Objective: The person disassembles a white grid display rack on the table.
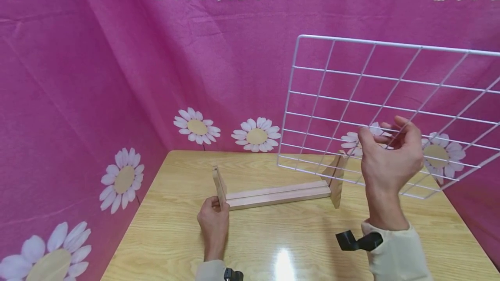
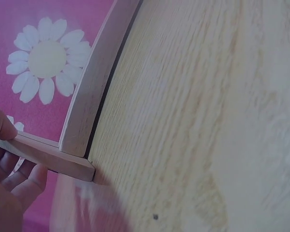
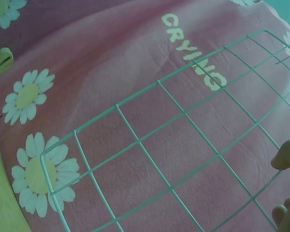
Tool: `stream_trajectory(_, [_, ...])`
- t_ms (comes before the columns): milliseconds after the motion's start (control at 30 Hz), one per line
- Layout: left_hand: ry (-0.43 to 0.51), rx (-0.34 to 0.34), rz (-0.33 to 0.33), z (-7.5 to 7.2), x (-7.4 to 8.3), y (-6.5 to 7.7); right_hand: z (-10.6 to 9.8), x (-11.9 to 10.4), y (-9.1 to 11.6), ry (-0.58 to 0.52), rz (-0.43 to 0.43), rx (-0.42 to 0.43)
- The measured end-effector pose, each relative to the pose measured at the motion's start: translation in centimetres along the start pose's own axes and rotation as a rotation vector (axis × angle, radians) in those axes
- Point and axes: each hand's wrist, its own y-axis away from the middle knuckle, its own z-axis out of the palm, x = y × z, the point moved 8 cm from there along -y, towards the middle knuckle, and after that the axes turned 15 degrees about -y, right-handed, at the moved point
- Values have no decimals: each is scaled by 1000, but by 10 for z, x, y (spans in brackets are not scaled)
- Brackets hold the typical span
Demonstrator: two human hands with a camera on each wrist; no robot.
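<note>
Presumably for steadiness, my left hand (image 1: 213,220) pinched the wooden stand (image 1: 278,197) | right hand (image 1: 392,161) pinched the wire grid (image 1: 382,106) aloft, likely for clearance.

Wire grid (image 1: 399,80): metal, looks coated, smooth w/ slight sheen. Stand (image 1: 277,197): wd, smooth, matt, fine grain. Tabletop (image 1: 254,237): wd-grain surf., smooth, glossy, bright glare. Backdrop (image 1: 218,55): cloth, matt, lt creases. R sleeve (image 1: 394,255): matt fabric. Wrist mount (image 1: 370,242): plastic-looking, semi-gloss.
</note>
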Motion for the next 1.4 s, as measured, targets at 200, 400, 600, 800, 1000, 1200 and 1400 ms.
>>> stream_trajectory(200, [-15, 15, -16, -2, -2, 2, -3, 1, 1, -25, 38, 6])
stream_trajectory(400, [-17, 9, -41, -2, -3, 5, -5, -2, 3, -22, 22, -2])
stream_trajectory(600, [-14, 36, -12, -5, -1, 5, -8, -5, 5, -33, 30, 4])
stream_trajectory(800, [-21, 61, -19, -7, -2, 6, -12, -5, 6, -29, 32, 13])
stream_trajectory(1000, [-22, 82, -24, -10, -2, 8, -16, -2, 6, 16, 33, 10])
stream_trajectory(1200, [-26, 75, -24, -11, 0, 10, -20, -1, 6, 53, 26, 20])
stream_trajectory(1400, [-24, 51, 43, -12, 0, 8, -27, 11, 4, 57, 43, 29])
